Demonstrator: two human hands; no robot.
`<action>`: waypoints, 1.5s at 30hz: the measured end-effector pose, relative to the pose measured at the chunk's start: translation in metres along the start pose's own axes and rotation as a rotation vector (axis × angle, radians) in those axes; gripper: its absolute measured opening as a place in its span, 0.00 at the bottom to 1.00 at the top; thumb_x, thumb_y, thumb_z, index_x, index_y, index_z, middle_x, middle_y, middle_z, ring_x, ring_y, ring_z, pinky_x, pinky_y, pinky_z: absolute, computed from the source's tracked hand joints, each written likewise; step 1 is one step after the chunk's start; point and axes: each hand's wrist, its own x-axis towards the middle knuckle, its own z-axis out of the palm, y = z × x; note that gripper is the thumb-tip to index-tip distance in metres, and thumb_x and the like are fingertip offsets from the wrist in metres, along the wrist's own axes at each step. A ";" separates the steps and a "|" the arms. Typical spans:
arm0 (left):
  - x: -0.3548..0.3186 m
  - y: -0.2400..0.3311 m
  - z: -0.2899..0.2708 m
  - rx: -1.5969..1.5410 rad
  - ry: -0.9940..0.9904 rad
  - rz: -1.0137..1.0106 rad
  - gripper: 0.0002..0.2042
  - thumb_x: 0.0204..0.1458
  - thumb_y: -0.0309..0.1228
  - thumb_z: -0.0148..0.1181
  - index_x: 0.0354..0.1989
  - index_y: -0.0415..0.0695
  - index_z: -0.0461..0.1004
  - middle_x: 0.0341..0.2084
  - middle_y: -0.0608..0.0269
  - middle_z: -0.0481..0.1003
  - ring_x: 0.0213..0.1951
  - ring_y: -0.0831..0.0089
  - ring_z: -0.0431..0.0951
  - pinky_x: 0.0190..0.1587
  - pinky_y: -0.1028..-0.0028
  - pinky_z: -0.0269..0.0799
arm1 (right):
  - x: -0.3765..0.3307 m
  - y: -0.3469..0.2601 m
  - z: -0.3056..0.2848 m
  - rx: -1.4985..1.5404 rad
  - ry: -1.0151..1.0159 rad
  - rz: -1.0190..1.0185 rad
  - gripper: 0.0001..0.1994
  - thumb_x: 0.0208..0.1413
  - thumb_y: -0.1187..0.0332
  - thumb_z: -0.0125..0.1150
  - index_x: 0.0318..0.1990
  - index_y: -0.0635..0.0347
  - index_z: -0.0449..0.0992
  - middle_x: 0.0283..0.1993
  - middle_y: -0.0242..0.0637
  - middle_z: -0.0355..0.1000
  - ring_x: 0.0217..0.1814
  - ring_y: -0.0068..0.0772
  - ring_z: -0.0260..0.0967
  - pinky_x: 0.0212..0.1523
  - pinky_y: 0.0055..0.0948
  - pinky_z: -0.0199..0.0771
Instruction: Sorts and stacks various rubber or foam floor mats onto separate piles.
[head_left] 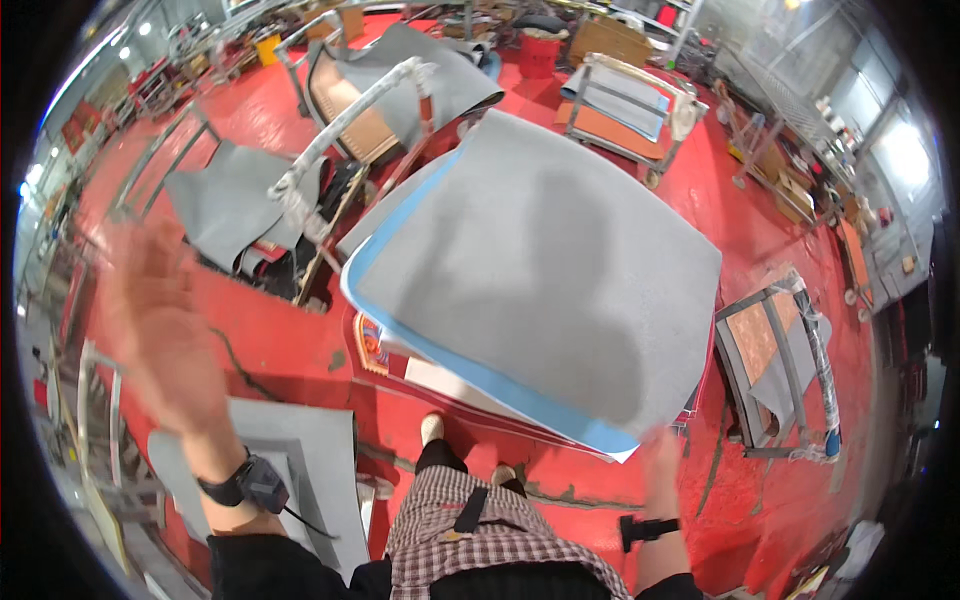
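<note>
A large stack of grey sheets (540, 230) lies in front of me, with a light blue layer (480, 375) showing along its left and near edges. My shadow falls across the top sheet. Out to the left, my left hand (165, 330) is raised in the air, apart from the stack. Motion blurs it, but its fingers look stretched out and nothing shows in it. Beside the stack's near right corner is my right hand (660, 475). Its fingers are smeared, so whether they touch the sheet is unclear. Both wrists wear dark straps.
Smaller grey sheets (320, 440) lie at my lower left. Metal-framed carts with sheets stand around: one at left (240, 200), one at far right (610, 110), one at near right (775, 360). A red bucket (540, 55) stands at the back. The red floor (570, 475) has cracks.
</note>
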 end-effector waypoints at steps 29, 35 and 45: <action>-0.216 -0.568 -0.218 0.272 0.554 -1.555 0.25 0.49 0.43 0.58 0.51 0.39 0.65 0.48 0.58 0.69 0.49 0.63 0.68 0.52 0.70 0.64 | 0.039 0.217 -0.026 0.652 0.968 0.368 0.17 0.53 0.53 0.55 0.43 0.54 0.70 0.38 0.33 0.68 0.42 0.34 0.64 0.48 0.46 0.64; -0.092 -0.494 -0.082 1.143 -0.431 -0.699 0.22 0.55 0.40 0.50 0.33 0.26 0.70 0.24 0.49 0.74 0.27 0.65 0.72 0.34 0.65 0.66 | 0.047 0.136 -0.038 0.050 0.482 0.445 0.10 0.49 0.68 0.58 0.38 0.62 0.71 0.36 0.37 0.70 0.37 0.34 0.70 0.38 0.37 0.74; -0.217 -0.186 0.416 1.067 -0.889 -0.126 0.19 0.52 0.40 0.52 0.39 0.31 0.71 0.26 0.44 0.73 0.31 0.48 0.73 0.33 0.58 0.67 | 0.049 0.123 -0.073 0.118 -0.018 0.376 0.15 0.52 0.66 0.55 0.44 0.67 0.70 0.42 0.40 0.70 0.37 0.28 0.69 0.37 0.26 0.71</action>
